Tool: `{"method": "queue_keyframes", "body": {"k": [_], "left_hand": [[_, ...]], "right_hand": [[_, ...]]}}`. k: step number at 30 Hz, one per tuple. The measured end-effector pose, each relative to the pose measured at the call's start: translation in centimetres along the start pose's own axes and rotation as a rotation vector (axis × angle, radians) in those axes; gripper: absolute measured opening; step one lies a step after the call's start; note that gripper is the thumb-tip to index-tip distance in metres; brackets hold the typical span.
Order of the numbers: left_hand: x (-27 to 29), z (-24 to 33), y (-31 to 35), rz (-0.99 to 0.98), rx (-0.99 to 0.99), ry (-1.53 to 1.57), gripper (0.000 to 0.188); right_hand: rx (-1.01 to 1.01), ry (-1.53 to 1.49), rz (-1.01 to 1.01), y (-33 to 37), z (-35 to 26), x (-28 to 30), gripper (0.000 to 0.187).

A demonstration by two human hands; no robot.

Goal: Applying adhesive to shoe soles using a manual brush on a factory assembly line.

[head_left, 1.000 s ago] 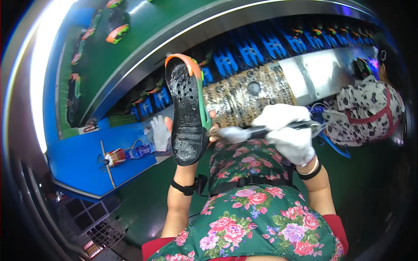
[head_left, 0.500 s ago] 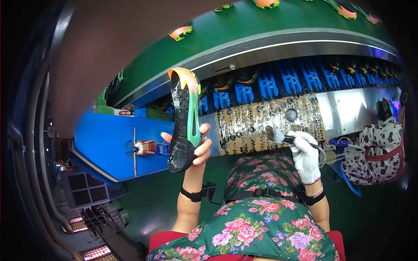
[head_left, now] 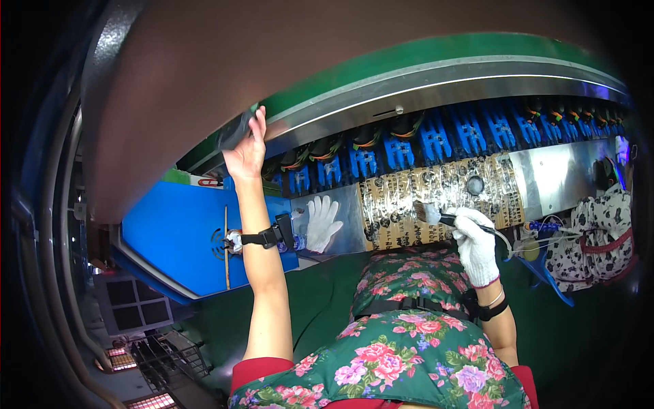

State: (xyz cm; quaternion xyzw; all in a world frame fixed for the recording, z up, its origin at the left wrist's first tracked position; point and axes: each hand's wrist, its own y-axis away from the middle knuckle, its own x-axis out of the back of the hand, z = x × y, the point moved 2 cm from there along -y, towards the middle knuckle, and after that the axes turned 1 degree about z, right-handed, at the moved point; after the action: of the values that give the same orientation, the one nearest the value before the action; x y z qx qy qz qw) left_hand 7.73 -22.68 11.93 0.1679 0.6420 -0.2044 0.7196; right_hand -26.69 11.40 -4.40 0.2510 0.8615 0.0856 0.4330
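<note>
My bare left hand (head_left: 245, 155) is stretched far forward to the edge of the green conveyor belt, its fingers around a shoe sole (head_left: 235, 132). Only the sole's dark, blurred end shows; a large brown blur in front hides the rest. In my right hand (head_left: 473, 238), which wears a white knitted glove, is a brush (head_left: 436, 215) with a dark handle. Its pale bristles with brown tips point left, just above the cardboard sheet (head_left: 395, 204) under clear film on the metal ledge.
Blue holders (head_left: 397, 154) with dark shoe parts line the belt's near side. A white glove (head_left: 321, 223) lies on the ledge. Left is a blue table (head_left: 174, 232) with a thin stick (head_left: 227, 252). A spotted cloth bundle (head_left: 593, 235) and thin tubes sit at the right.
My left hand has carried the sole forward and left, up to the belt. The white glove on the ledge has come into sight. My right hand keeps its hold on the brush.
</note>
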Motion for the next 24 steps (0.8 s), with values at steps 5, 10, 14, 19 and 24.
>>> {"method": "queue_keyframes", "body": {"k": [5, 10, 14, 19, 24], "left_hand": [[1.7, 1.8, 3.5, 0.303, -0.194, -0.183, 0.073], [-3.5, 4.8, -0.9, 0.281, -0.616, -1.474, 0.025], [-6.8, 5.3, -9.4, -0.045, -0.845, -2.596, 0.024], [-5.4, 6.6, -16.4, -0.176, -0.734, -3.204, 0.025], [-4.6, 7.9, -18.4, -0.203, -0.541, -3.260, 0.019]], "right_hand": [[-0.006, 0.056, 0.043, 0.0, 1.2, 0.6, 0.022], [0.060, 0.019, 0.054, -0.4, 1.7, 1.9, 0.021], [0.085, -0.052, 0.094, -0.7, 2.7, 2.4, 0.021], [0.096, -0.086, 0.118, -0.5, 3.8, 2.8, 0.021], [0.130, -0.088, 0.164, 0.0, 3.9, 3.4, 0.019]]}}
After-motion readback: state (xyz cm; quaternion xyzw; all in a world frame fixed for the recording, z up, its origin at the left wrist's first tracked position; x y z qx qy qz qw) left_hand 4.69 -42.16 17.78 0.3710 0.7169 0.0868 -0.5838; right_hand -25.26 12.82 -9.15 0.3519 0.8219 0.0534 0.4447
